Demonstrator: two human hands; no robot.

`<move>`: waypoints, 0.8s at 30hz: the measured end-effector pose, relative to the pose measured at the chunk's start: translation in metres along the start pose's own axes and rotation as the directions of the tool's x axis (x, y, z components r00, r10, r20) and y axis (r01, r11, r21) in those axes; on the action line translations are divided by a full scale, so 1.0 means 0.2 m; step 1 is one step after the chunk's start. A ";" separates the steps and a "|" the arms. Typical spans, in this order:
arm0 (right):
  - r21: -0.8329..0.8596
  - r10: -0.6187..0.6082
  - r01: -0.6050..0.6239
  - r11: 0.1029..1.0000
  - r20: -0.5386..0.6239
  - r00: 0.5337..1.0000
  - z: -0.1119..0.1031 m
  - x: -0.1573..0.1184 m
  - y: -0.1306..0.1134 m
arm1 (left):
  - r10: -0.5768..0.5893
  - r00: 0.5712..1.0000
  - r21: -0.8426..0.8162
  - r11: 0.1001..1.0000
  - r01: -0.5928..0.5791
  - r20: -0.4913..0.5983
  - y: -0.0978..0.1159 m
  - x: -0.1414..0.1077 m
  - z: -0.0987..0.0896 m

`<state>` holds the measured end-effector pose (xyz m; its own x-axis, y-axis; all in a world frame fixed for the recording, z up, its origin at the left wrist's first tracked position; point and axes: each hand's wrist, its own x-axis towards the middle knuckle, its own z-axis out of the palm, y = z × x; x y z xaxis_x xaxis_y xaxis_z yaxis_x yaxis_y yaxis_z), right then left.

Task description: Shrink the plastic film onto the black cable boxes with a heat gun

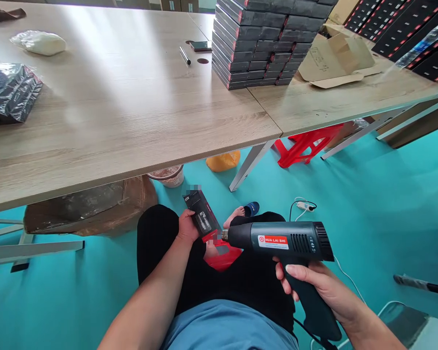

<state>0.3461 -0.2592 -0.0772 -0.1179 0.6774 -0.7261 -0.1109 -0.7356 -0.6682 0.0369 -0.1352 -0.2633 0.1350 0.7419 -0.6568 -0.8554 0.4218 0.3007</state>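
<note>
While gripping heat gun (273, 253) in curled right hand (324, 284) and black box (201, 209) between knees (156, 228) in part-closed left hand (187, 227), could scorch box or burn hand by bringing nozzle (225, 235) too close.

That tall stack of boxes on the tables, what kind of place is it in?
Probably a packing room or workshop: a tall stack of black boxes stands on the tables, and the right hand holds a heat gun near a small box in the left hand.
</note>
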 end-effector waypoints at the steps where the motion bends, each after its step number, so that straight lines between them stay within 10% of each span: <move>1: -0.014 -0.009 0.009 1.000 0.004 1.000 0.01 -0.01 0.00 | 0.003 1.000 0.001 1.000 -0.003 0.013 0.00 0.00 0.00; 24: -0.020 -0.095 0.095 0.995 0.028 0.995 0.11 0.12 -0.06 | -0.002 0.997 0.154 0.988 -0.010 0.075 -0.08 0.01 -0.03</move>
<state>0.3225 -0.2330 -0.0831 -0.1349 0.7437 -0.6548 -0.1022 -0.6677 -0.7374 0.0477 -0.1436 -0.2729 0.1735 0.7782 -0.6036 -0.7696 0.4895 0.4100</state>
